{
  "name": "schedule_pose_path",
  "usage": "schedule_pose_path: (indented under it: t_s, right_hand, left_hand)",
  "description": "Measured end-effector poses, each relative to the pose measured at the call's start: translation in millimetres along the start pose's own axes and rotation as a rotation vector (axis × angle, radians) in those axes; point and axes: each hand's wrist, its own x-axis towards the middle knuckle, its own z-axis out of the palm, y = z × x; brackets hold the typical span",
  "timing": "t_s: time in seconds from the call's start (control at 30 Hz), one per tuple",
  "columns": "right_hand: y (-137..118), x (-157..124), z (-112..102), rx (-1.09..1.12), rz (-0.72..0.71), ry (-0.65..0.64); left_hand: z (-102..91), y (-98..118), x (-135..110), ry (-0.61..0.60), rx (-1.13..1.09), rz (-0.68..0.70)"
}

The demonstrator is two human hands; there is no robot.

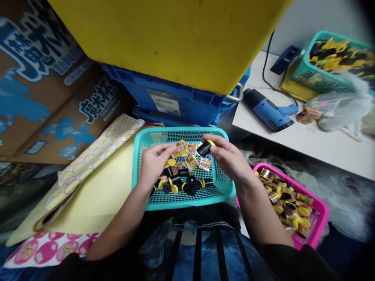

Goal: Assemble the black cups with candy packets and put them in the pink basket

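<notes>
My left hand pinches a small yellow printed label sleeve between thumb and fingers. Opposite it, my right hand grips a small black canister with a yellow cap, tilted on its side. Both hands are over a turquoise plastic basket in front of me. Several more label sleeves lie inside, near its far side. Closer to me in the same basket is a pile of black canisters with yellow caps.
A pink basket of label-wrapped canisters stands right. On the white table are a blue heat gun, a plastic bag and another turquoise basket. Yellow and blue crates rise ahead; printed cartons and sheets are left.
</notes>
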Motion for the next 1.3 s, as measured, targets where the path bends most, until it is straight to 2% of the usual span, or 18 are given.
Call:
schedule_pose_path:
  t_s: [0.2,0.53,0.73,0.83,0.93,1.0,1.2,1.3]
  right_hand:
    - [-3,-6,-3,0.090,-0.037,0.015]
    - [-2,-2,2,-0.026,0.013,-0.083]
    - [12,-4,19,0.040,-0.046,-0.084]
    - [22,-6,35,0.181,-0.104,-0.058]
    - [32,-9,49,0.414,0.019,-0.116]
    - [40,-10,55,0.467,0.074,-0.144]
    - [52,-10,54,0.323,-0.008,-0.054]
    - [49,-13,49,0.254,-0.117,-0.063]
  left_hand:
    - [-2.9,-9,-3,-0.095,-0.003,0.058]
    - [-2.2,-4,-5,-0.221,-0.050,0.068]
    - [3.4,5,-9,-0.348,-0.218,0.014]
    - [7.4,4,-15,-0.346,-0.298,-0.017]
    - [12.0,2,-21,-0.349,-0.362,-0.031]
    - [14.8,1,-23,-0.352,-0.395,-0.024]
    - [18.3,-2,-29,-0.385,-0.455,-0.124]
    - [19.9,-3,-31,-0.388,-0.478,-0.178]
